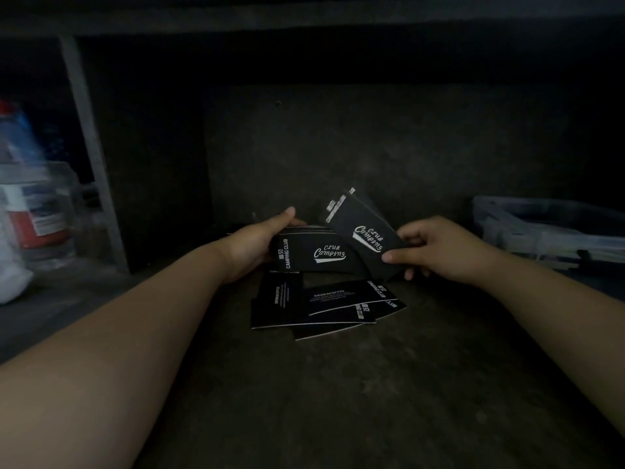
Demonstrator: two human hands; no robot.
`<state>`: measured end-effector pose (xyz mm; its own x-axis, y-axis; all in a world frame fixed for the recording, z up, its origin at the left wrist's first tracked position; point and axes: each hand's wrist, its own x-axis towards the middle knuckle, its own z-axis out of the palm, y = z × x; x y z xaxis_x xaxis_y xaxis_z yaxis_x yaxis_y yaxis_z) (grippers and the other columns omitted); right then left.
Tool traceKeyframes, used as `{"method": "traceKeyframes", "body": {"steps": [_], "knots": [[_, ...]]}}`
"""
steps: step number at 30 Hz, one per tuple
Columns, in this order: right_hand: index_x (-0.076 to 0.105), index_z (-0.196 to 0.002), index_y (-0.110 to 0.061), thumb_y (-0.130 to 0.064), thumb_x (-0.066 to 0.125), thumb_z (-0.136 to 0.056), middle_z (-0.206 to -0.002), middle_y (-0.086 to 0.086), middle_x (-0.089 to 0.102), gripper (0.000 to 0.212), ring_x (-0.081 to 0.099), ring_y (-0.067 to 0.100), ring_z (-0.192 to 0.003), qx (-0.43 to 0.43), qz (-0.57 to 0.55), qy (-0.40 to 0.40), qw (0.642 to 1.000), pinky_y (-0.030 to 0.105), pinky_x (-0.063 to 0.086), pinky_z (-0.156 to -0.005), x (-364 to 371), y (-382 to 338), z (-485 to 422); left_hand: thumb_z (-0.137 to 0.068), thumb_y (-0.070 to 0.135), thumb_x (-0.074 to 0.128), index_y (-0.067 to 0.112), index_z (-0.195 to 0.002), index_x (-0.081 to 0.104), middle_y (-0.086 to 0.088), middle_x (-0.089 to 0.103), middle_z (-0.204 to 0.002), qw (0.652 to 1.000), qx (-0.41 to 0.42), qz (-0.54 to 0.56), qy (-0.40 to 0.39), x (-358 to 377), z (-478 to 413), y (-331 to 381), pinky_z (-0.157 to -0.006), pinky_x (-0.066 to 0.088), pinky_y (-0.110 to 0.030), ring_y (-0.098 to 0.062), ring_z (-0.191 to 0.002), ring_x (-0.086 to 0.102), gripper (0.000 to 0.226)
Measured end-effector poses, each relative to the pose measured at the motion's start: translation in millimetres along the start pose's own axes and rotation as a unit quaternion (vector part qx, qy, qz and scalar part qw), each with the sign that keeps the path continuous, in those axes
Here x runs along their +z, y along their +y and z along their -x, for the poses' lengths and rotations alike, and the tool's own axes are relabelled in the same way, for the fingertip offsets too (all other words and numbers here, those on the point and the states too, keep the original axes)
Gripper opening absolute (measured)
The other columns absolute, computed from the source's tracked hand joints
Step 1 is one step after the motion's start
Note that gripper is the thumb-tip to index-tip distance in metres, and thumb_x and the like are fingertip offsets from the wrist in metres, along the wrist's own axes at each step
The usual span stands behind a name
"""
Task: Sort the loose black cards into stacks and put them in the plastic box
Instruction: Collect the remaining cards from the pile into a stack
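The scene is dim and the edges are blurred. The left hand (257, 245) grips a stack of black cards (311, 253) from its left end, thumb laid over the top edge and fingers curled underneath; the top card shows "Club Camping" in white script with "CAMPING CLUB" printed along its short side. The right hand (439, 248) pinches a single black card (358, 228) at its lower corner between thumb and curled fingers, holding it tilted, its far end raised above the stack and its near end overlapping the stack's right side. Below both hands, several loose cards (318, 306) lie fanned and overlapping on the dark table (338, 401). A clear plastic box (541, 231) sits at the right, well apart from the loose cards; what it holds cannot be made out in this light. At the far left stand what seem to be plastic containers (30, 211) with red and blue labels, beside a pale upright post (88, 140)
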<state>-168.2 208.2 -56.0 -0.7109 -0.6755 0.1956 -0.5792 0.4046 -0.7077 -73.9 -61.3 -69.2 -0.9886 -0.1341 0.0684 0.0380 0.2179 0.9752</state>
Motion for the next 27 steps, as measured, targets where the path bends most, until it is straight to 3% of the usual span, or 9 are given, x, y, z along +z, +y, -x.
{"method": "traceKeyframes", "body": {"steps": [3,7,9,12,15,17,19,23,27], "knots": [[0.072,-0.091,-0.014,-0.015,0.076,-0.084,-0.075,-0.004,0.075,0.009,0.062,0.009,-0.057,-0.021,-0.027,0.052,0.998,0.024,0.04,-0.047,3.7,-1.5,-2.6,-0.098,0.059,0.037,0.015,-0.131,0.06,-0.004,0.068,-0.127,1.0,0.004,0.004,-0.011,-1.9,-1.1,-1.3,-0.105,0.045,-0.032,-0.017,-0.119,0.063,0.059],[0.07,-0.091,-0.012,-0.003,0.075,-0.082,-0.07,0.0,0.07,0.015,0.064,0.013,-0.061,-0.035,-0.084,0.096,0.991,0.024,0.049,-0.048,13.9,-4.2,-9.1,-0.078,0.064,0.066,0.025,-0.13,0.06,0.0,0.069,-0.124,0.998,0.003,-0.037,-0.048,-7.5,1.3,-2.5,-0.101,0.047,-0.034,-0.016,-0.115,0.065,0.065],[0.065,-0.093,-0.017,0.004,0.073,-0.081,-0.081,0.006,0.067,0.026,0.068,0.018,-0.066,-0.021,-0.118,0.11,0.987,0.029,0.057,-0.054,18.4,-4.7,-9.9,-0.077,0.049,0.077,0.032,-0.129,0.058,0.003,0.068,-0.122,0.994,0.009,-0.099,-0.042,-8.7,2.5,-1.9,-0.094,0.052,-0.032,-0.014,-0.108,0.068,0.058],[0.055,-0.095,-0.027,-0.003,0.08,-0.077,-0.089,0.005,0.064,0.04,0.067,0.019,-0.068,-0.057,-0.022,0.151,0.987,0.037,0.06,-0.058,17.7,-9.7,-6.0,-0.086,0.018,0.074,0.033,-0.13,0.057,0.004,0.068,-0.118,0.988,0.029,-0.152,-0.007,-8.1,3.3,-1.7,-0.081,0.054,-0.023,-0.011,-0.102,0.068,0.049],[0.06,-0.099,-0.027,-0.025,0.089,-0.066,-0.09,0.0,0.07,0.044,0.069,0.015,-0.08,-0.081,0.041,0.049,0.995,0.044,0.06,-0.077,17.3,-22.2,3.8,-0.087,0.008,0.071,0.027,-0.127,0.059,0.0,0.069,-0.117,0.991,0.042,-0.126,0.005,-10.2,1.8,-5.3,-0.083,0.055,-0.024,-0.014,-0.105,0.068,0.047],[0.066,-0.106,-0.036,-0.048,0.088,-0.058,-0.11,-0.013,0.068,0.054,0.063,0.003,-0.103,-0.06,0.116,-0.088,0.987,0.039,0.054,-0.094,22.4,-30.5,8.9,-0.086,0.004,0.07,0.025,-0.126,0.06,-0.002,0.068,-0.117,0.994,0.045,-0.097,0.015,-12.5,1.2,-6.2,-0.085,0.056,-0.026,-0.017,-0.107,0.067,0.046],[0.06,-0.121,-0.047,-0.061,0.085,-0.057,-0.13,-0.026,0.055,0.071,0.049,-0.003,-0.123,-0.042,0.18,-0.18,0.966,0.033,0.042,-0.107,27.8,-36.9,11.8,-0.086,0.002,0.069,0.024,-0.125,0.06,-0.004,0.068,-0.118,0.996,0.046,-0.079,0.023,-14.2,1.1,-6.5,-0.087,0.056,-0.03,-0.019,-0.108,0.066,0.046],[0.056,-0.134,-0.042,-0.056,0.084,-0.063,-0.136,-0.025,0.054,0.077,0.048,-0.007,-0.124,-0.063,0.21,-0.187,0.958,0.025,0.036,-0.111,29.9,-47.4,16.2,-0.086,0.003,0.069,0.023,-0.125,0.059,-0.002,0.068,-0.116,0.995,0.04,-0.087,0.025,-14.2,-0.9,-6.8,-0.083,0.055,-0.026,-0.019,-0.107,0.066,0.045],[0.061,-0.13,-0.032,-0.046,0.081,-0.074,-0.125,-0.02,0.064,0.061,0.058,-0.009,-0.112,-0.097,0.234,-0.173,0.952,0.025,0.045,-0.107,30.7,-53.5,17.2,-0.088,0.0,0.066,0.022,-0.125,0.058,-0.003,0.067,-0.115,0.996,0.03,-0.076,0.018,-13.1,-1.7,-6.6,-0.076,0.055,-0.02,-0.016,-0.102,0.066,0.043]]}}
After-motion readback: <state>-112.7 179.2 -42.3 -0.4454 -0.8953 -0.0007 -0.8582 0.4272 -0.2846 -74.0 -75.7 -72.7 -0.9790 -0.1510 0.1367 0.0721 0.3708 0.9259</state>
